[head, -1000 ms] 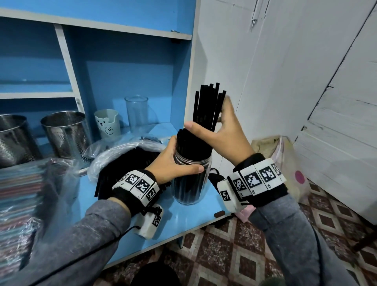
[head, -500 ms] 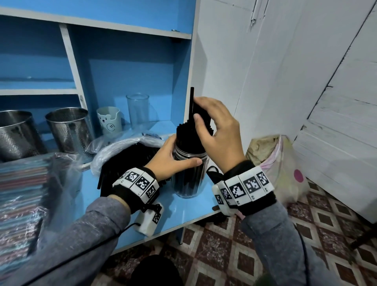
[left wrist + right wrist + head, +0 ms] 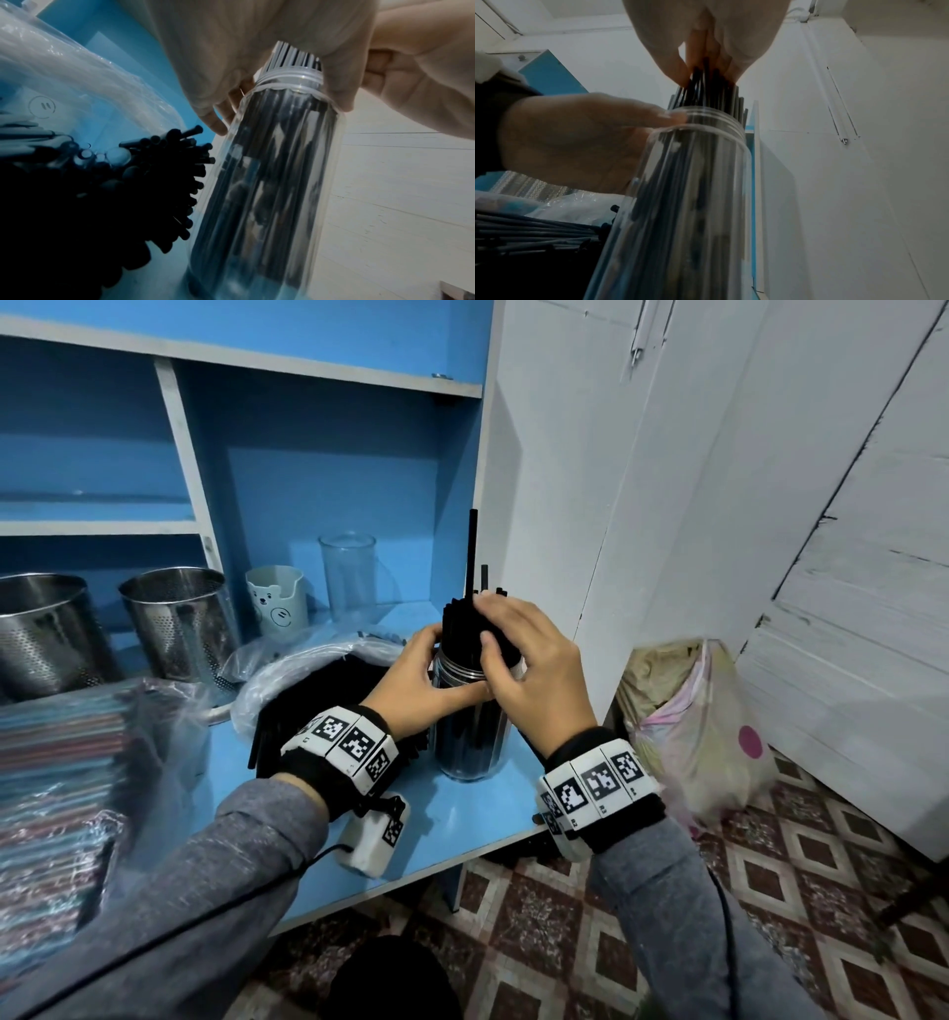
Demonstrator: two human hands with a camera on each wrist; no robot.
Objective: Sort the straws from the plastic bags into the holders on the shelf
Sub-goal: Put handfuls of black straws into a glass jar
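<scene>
While the clear jar stands upright on the blue shelf near its front right corner, its neck is gripped by the left hand, thumb curled across the front and the other fingers wrapped round the far side. The jar is packed with black straws that stick up past the rim. The right hand is laid over the straw tops, fingers curled down among them and closed round the upper ends; in the right wrist view the fingertips are seen pinching into the bundle just above the rim. One straw is left poking well above the rest, a couple more slightly above.

Compared with a second ago, the bunch held high above the jar has been pushed down into it, and the right hand has dropped from above the jar onto the straw tops. The left hand's grip is unchanged.

Just left of the jar, touching the left wrist, lies an open plastic bag with loose black straws. Behind it stand two perforated metal holders, a bear cup and a clear cup.
</scene>
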